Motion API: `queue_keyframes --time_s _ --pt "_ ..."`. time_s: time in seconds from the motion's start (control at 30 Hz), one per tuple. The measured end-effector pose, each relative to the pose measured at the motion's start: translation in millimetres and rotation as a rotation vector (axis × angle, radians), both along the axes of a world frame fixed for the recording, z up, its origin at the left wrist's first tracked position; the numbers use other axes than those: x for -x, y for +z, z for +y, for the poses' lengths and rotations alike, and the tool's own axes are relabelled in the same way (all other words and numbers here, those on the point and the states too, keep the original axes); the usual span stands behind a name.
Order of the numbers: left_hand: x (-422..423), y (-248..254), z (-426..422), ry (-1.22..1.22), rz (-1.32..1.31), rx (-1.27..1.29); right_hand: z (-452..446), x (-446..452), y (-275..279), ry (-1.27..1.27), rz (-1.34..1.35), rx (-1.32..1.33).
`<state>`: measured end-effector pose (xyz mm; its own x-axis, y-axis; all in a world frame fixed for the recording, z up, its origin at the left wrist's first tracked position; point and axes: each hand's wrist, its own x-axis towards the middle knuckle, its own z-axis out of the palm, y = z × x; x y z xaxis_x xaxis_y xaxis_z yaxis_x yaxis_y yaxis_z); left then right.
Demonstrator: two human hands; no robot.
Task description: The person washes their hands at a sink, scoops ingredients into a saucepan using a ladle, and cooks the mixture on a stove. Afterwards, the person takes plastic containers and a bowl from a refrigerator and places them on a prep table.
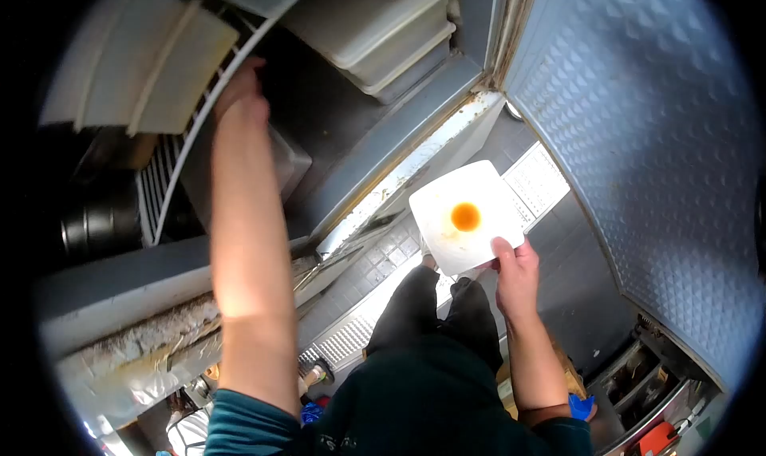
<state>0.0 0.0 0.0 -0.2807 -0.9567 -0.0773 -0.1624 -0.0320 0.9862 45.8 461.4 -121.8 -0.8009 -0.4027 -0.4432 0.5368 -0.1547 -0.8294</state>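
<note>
My right hand (pixel 517 274) grips the lower right edge of a white square plate (pixel 435 197), thumb on top. A round orange patch of sauce (pixel 465 217) sits near the plate's middle, with faint smears beside it. My left arm is stretched into an open fridge, and my left hand (pixel 242 97) is beside the curved edge of a white wire shelf (pixel 209 109). Below that hand a metal container (pixel 289 162) stands on the dark fridge floor, partly hidden by my forearm. The left fingers are blurred and partly hidden, so their grip does not show.
Stacked white plastic tubs (pixel 391 37) stand deeper in the fridge. More pale tubs (pixel 152 65) rest on the wire shelf. The embossed metal fridge door (pixel 638 137) hangs open at the right. A worn sill (pixel 399 189) runs along the opening, above a tiled floor (pixel 379 264).
</note>
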Motion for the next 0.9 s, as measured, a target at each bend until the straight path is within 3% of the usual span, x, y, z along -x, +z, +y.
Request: queue_keyframes --time_s 0.03,0.07,0.13,0.17,0.23,0.3,0.37,0.5,0.53,0.63,0.73,0.77,0.8,0.83,0.87,0.9 --pt "-9 -1 38 -0.006 0.092 -0.028 -2 3 -5 -0.025 -0.017 0.014" --pt "-16 -8 83 -0.078 0.226 0.122 -4 5 -9 -0.046 -0.038 0.026" --pt "-71 31 185 -0.27 0.124 0.079 18 -17 35 -0.046 -0.021 0.039" --pt "-91 22 213 -0.404 -0.009 0.081 21 -19 40 -0.04 -0.015 0.049" --pt "-131 -11 266 -0.57 -0.047 -0.103 29 -26 47 -0.025 -0.035 0.069" --pt "-157 -21 301 -0.709 0.078 -0.561 36 -31 49 0.011 -0.033 0.073" --pt "-180 -32 326 -0.664 0.19 -0.832 44 -41 56 0.056 -0.035 0.046" --pt "-214 -52 353 -0.564 0.331 -0.838 53 -60 61 0.164 -0.054 0.087" --pt "-220 -56 354 -0.534 0.393 -0.84 61 -61 64 0.307 -0.016 0.107" --pt "-244 -57 347 -0.46 0.438 -0.821 100 -63 46 0.242 -0.242 0.024" --pt "-279 -75 333 -0.417 0.456 -0.771 216 -31 -67 -0.401 -0.506 -0.243" --pt "-293 -66 330 -0.394 0.479 -0.792 283 -12 -102 -0.56 -0.527 -0.126" --pt "-305 -68 325 -0.379 0.476 -0.77 297 -4 -67 -0.673 -0.322 -0.132" --pt "-320 -72 321 -0.356 0.467 -0.75 357 22 -93 -0.638 0.003 -0.285" --pt "-340 -75 316 -0.358 0.485 -0.748 362 36 -62 -0.851 0.046 -0.138" --pt "-354 -77 313 -0.32 0.463 -0.739 391 59 -56 -0.709 0.339 -0.102"
